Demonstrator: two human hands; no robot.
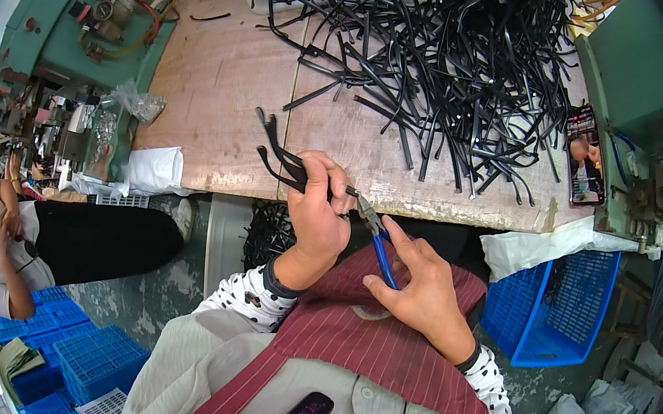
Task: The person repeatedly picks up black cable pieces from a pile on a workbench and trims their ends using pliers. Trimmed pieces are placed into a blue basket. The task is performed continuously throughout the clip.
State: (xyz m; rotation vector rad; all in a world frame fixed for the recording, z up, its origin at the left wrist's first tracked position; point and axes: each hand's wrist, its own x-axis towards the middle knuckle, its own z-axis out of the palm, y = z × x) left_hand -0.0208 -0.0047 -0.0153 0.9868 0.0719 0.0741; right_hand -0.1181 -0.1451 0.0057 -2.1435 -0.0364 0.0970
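Observation:
My left hand (320, 205) is closed round several black eyeglass temple arms (278, 154), whose curved tips stick out to the upper left. In my right hand (429, 283) are pliers with blue handles (383, 258). The metal jaws (368, 212) meet the end of a temple arm at the fingers of my left hand; whether they grip it cannot be made out. Both hands are just in front of the table's near edge, over my striped dark red apron. Beyond them a big tangled heap of black temple arms (462, 81) spreads over the wooden table (222, 79).
Green machines (47, 19) flank the table. A phone (586, 155) lies by the right one, near a blue crate (548, 308) below. One loose temple arm (210, 17) lies at the far left. Another person (0, 243) sits left, near stacked blue crates (98, 361).

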